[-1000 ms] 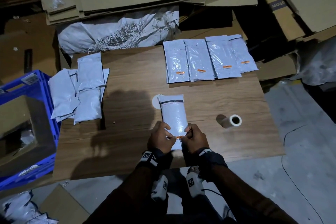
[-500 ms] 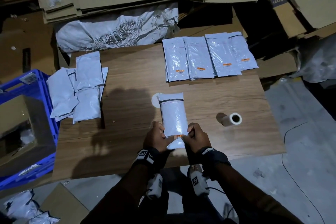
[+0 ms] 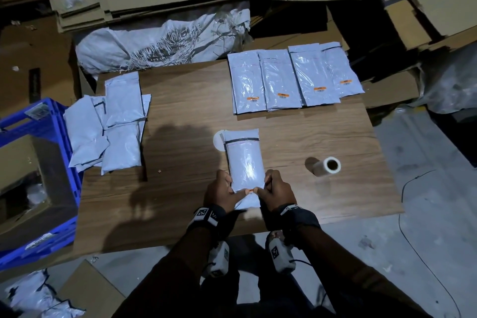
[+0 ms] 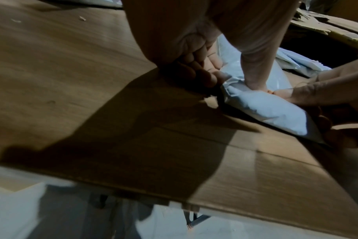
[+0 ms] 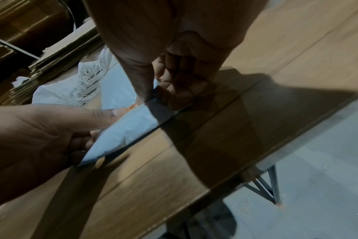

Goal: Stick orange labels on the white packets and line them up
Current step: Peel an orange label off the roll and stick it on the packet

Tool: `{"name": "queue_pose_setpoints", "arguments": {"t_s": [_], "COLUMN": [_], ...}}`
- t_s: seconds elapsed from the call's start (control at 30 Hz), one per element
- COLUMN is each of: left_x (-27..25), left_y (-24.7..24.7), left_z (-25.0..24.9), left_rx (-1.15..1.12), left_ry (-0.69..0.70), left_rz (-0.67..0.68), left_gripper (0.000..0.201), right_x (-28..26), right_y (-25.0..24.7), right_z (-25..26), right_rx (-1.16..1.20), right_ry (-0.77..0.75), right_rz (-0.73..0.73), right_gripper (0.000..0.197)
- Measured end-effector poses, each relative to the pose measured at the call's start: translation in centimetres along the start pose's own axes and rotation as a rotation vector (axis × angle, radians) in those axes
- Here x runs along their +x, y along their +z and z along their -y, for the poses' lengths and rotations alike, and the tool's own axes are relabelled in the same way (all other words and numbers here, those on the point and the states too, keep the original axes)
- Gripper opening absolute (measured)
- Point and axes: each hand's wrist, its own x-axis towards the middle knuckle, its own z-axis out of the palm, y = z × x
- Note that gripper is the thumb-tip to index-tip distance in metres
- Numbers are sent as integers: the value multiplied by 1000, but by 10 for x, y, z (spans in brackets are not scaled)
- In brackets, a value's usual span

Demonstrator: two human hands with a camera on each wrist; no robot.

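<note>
Where packets align, roll apart.

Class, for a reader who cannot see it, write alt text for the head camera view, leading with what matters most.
Both thumbs press a small orange label onto the near end of a white packet on a wooden table, the left hand and right hand gripping its sides. Four labelled packets lie in a row at the far edge; unlabelled packets are piled left, a label roll lies right.

White packets; orange labels; wood-grain table; blue crate
</note>
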Motion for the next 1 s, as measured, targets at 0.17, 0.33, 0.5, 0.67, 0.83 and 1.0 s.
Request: {"name": "queue_pose_setpoints", "arguments": {"t_s": [0.17, 0.33, 0.5, 0.67, 0.83, 1.0], "left_x": [0, -3, -8, -12, -18, -17], "left_y": [-6, -16, -17, -17, -24, -39], "left_z": [3, 6, 7, -7, -12, -18], "left_rx": [-13, -7, -77, -96, -139, -129], "left_ry": [-17, -46, -56, -51, -22, 58], "left_rz": [7, 4, 20, 57, 60, 26], "left_gripper": [53, 43, 36, 29, 28, 37], "right_x": [-1, -10, -12, -17, -27, -30], "right_y": [-3, -12, -15, -8, -11, -19], "right_z": [-2, -10, -2, 12, 26, 43], "right_rx": [16, 158, 288, 245, 293, 299], "right_ry": [-9, 58, 81, 14, 37, 0], "right_rz": [1, -33, -45, -49, -61, -86], "right_gripper": [32, 27, 25, 28, 23, 24]}}
